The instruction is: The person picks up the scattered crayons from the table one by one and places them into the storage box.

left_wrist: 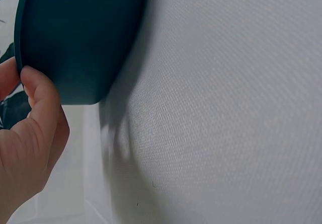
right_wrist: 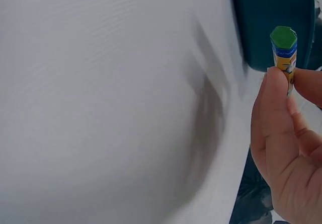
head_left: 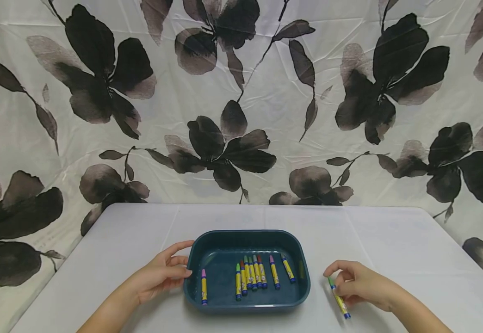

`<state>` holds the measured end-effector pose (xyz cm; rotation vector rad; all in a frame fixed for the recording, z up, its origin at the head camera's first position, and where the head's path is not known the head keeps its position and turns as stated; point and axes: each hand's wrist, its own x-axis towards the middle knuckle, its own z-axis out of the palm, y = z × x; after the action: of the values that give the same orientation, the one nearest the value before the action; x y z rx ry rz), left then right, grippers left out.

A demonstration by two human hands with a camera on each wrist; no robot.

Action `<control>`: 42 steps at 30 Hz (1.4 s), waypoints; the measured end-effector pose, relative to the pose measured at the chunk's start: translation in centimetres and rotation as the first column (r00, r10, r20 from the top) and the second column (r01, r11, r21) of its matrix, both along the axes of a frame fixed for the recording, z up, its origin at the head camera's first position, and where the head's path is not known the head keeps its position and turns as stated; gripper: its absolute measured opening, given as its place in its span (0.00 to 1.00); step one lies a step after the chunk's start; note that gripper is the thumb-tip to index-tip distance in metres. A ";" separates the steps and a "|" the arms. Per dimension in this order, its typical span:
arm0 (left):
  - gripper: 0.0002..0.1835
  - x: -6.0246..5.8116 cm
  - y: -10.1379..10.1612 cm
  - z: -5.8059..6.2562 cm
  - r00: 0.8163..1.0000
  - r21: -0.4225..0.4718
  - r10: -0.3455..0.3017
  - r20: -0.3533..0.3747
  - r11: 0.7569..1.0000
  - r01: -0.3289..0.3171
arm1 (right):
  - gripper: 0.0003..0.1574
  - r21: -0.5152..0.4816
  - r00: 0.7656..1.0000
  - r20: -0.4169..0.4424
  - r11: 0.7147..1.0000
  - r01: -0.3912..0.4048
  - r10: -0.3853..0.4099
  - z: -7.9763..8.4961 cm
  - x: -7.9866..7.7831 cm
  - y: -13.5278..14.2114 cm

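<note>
A dark teal tray (head_left: 245, 309) sits on the white table, several crayons with yellow and blue wrappers lying inside it. At its left side my left hand (head_left: 158, 276) pinches the rim, and the left wrist view shows the thumb (left_wrist: 43, 90) against the outer wall. To the right of the tray, my right hand (head_left: 360, 283) holds a green crayon (head_left: 341, 304) between thumb and fingers. Its green tip (right_wrist: 284, 36) points up in the right wrist view. A pink-tipped crayon (head_left: 204, 287) lies alone at the tray's left, and a row of crayons (head_left: 251, 276) is near the middle.
White cloth covers the table (head_left: 141, 222), whose back edge meets a floral curtain (head_left: 291, 106). Two crayons lie apart on the tray's right side, one pink-tipped (head_left: 274, 273) and one dark-tipped (head_left: 288, 269).
</note>
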<state>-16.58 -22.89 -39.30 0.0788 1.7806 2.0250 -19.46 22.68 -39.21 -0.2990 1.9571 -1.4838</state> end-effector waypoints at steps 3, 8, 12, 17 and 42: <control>0.43 0.0 0.0 0.0 1.000 0.003 -0.004 -0.004 1.000 0.004 | 0.24 -0.043 1.000 -0.004 0.999 -0.012 0.012 0.3 -0.3 0.0; 0.43 -0.1 0.0 0.0 1.000 0.008 -0.010 -0.009 1.000 0.010 | 0.24 -0.100 0.999 0.009 0.994 -0.036 0.037 0.7 -0.8 0.0; 0.43 -0.1 0.0 0.1 1.000 0.010 -0.011 -0.008 1.000 0.011 | 0.24 -0.125 0.999 0.011 0.991 -0.043 0.044 1.0 -1.0 0.0; 0.43 -0.1 0.0 0.1 1.000 0.008 -0.009 -0.007 1.000 0.009 | 0.25 -0.126 0.999 0.018 0.992 -0.024 0.027 1.4 -1.4 -0.2; 0.43 -0.1 -0.2 -0.2 1.000 0.029 -0.020 -0.022 0.999 0.021 | 0.27 -0.129 1.000 0.009 0.992 -0.012 0.014 3.5 -2.3 -1.7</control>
<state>-16.65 -23.11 -39.47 0.1285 1.7559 2.0438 -21.74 20.94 -35.73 -0.3590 1.8511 -1.6037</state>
